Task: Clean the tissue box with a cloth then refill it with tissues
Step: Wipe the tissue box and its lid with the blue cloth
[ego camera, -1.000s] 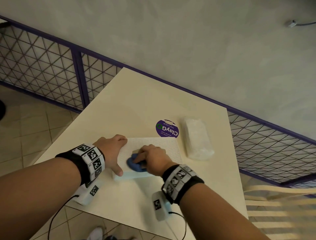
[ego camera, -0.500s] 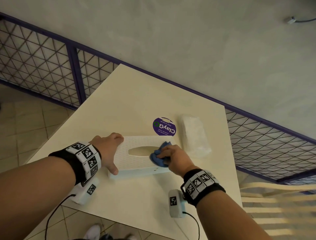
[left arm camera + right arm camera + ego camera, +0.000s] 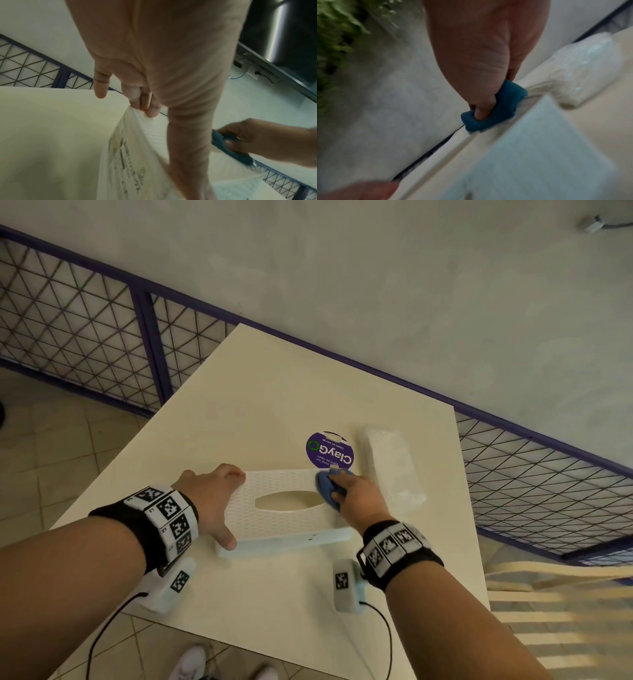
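Two hands flanked the tissue box [image 3: 284, 505], long axis left-right: left hand [image 3: 212, 501] gripped its left end; right hand [image 3: 356, 494] clutched the blue cloth [image 3: 325, 486] at the far-right corner.

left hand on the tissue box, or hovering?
Touching. In the head view the left hand clamps the end of the tissue box, thumb on its near side; the left wrist view shows the fingertips on its far corner.
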A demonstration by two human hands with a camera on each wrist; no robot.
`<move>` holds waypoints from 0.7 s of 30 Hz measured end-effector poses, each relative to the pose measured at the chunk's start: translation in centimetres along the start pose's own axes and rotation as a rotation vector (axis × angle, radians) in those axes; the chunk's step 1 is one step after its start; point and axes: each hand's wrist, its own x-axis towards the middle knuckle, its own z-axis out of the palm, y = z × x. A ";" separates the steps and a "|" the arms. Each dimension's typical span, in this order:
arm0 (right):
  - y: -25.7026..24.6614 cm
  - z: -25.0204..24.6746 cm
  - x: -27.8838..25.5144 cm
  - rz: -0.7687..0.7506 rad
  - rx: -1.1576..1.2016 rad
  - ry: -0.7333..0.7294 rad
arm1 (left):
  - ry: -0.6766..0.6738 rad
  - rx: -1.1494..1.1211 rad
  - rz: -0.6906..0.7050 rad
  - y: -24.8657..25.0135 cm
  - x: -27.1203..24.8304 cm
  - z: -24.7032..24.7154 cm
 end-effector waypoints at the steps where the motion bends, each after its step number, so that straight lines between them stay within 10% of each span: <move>1: 0.2 0.0 -1.1 -0.046 0.005 0.009 | -0.001 0.000 -0.007 0.1 0.1 0.0; 21: 0.3 -1.4 -5.9 0.093 -0.003 -0.095 | 0.020 0.095 -0.044 1.6 -0.1 -0.4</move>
